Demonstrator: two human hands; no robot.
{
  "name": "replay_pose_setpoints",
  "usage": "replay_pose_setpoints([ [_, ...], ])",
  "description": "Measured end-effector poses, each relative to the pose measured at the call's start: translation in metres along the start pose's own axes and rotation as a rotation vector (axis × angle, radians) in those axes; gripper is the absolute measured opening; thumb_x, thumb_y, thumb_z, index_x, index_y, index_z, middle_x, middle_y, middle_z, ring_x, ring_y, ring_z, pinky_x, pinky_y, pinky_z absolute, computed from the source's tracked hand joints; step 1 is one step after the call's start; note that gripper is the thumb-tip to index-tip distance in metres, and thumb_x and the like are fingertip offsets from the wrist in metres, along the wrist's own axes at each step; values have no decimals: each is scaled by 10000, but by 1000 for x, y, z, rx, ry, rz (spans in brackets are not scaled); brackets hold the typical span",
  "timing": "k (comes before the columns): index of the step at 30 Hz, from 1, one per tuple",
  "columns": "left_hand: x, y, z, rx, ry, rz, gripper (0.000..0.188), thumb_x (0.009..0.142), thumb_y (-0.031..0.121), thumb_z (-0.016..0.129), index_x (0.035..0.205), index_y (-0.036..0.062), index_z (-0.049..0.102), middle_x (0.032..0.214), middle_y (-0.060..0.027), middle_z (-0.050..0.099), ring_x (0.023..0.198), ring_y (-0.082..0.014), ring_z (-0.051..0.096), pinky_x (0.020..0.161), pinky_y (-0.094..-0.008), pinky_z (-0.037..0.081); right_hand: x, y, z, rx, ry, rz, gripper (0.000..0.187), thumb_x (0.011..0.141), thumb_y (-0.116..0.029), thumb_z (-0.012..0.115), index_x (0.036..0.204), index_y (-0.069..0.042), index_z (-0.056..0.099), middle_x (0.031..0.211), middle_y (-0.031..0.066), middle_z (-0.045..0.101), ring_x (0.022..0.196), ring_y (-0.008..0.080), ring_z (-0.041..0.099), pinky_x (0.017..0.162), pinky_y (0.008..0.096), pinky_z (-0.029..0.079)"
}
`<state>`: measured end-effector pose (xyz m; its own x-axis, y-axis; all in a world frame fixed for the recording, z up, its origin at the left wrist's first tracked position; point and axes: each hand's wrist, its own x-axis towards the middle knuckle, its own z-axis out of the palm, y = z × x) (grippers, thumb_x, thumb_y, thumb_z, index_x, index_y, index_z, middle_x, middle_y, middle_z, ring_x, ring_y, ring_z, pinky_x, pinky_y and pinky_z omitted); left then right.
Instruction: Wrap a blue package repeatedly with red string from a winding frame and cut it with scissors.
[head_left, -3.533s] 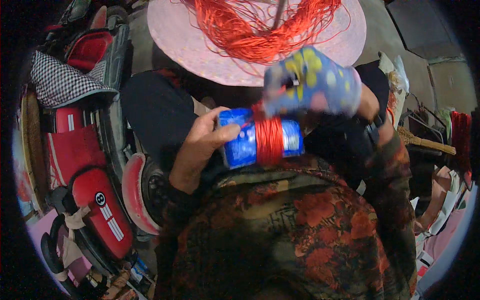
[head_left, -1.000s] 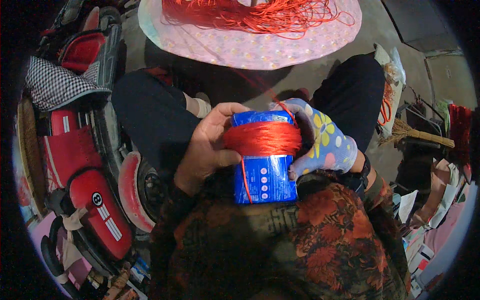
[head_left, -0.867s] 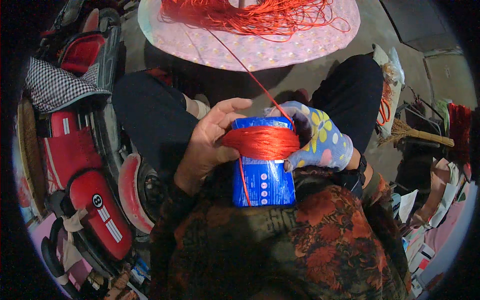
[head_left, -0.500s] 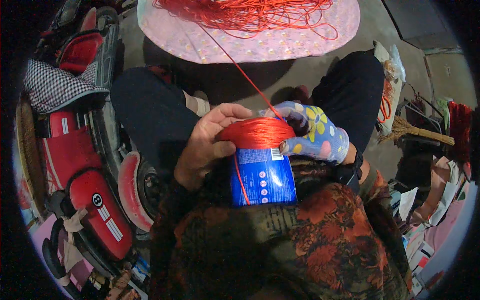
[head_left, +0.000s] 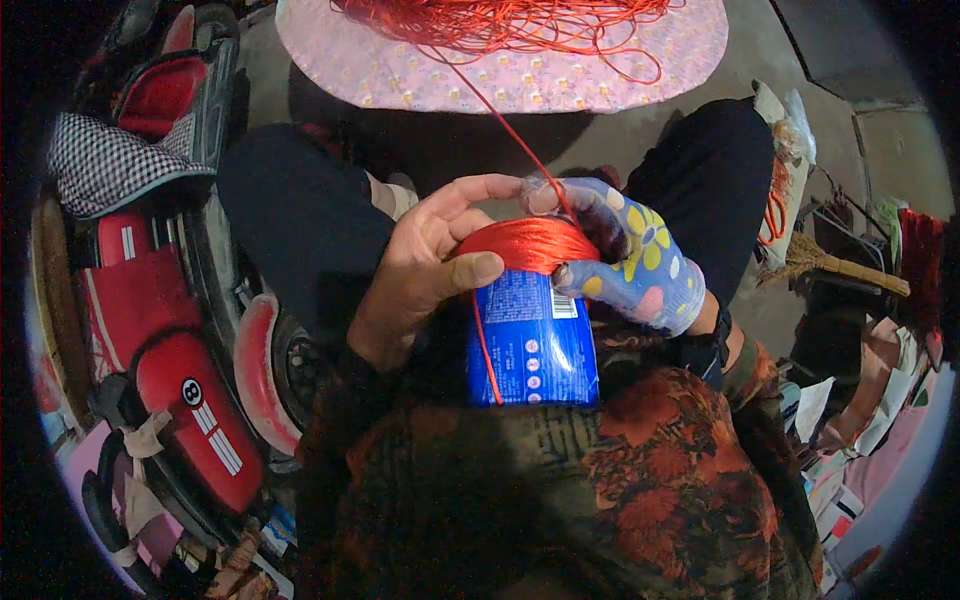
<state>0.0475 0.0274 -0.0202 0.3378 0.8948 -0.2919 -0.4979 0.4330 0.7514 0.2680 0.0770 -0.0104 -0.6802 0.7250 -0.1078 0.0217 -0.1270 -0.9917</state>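
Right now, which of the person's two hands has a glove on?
The right hand: it wears a blue, yellow-flowered glove, while the left hand, across the blue pack wound with red cord, is bare.

Blue pack [head_left: 535, 345] turned, red cord winding [head_left: 525, 243] now side-to-side, right fingers [head_left: 590, 193] lowered onto it
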Motion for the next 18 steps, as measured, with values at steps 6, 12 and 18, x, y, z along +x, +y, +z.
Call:
replay_pose_setpoints([
  [6, -4, -5, -10, -25, 8, -13, 671, 768, 213, 778, 1306, 4, 435, 1040, -115, 645, 961, -161, 626, 889, -290, 479, 3, 8, 0, 164, -63, 75, 760, 706, -217, 841, 1328, -5, 459, 1250, 100, 572, 1163, 169, 526, 1031, 330, 399],
  [12, -7, -15, -8, -37, -33, 70, 786, 708, 305, 834, 1313, 15, 425, 1212, -105, 578, 1127, -180, 562, 1001, -320, 426, -1, 18, -16, -5, -162, -60, 925, 562, -279, 917, 1329, -17, 470, 1271, 102, 562, 1191, 190, 518, 1040, 345, 386],
  [18, -8, -3, 2, -54, -45, -52, 873, 681, 385, 847, 1339, 10, 412, 1264, -108, 551, 1173, -190, 537, 1030, -331, 406, 0, 16, -22, -115, -85, -23, 738, 628, -275, 887, 1241, -29, 559, 1242, 87, 583, 1130, 173, 545, 980, 337, 430],
])
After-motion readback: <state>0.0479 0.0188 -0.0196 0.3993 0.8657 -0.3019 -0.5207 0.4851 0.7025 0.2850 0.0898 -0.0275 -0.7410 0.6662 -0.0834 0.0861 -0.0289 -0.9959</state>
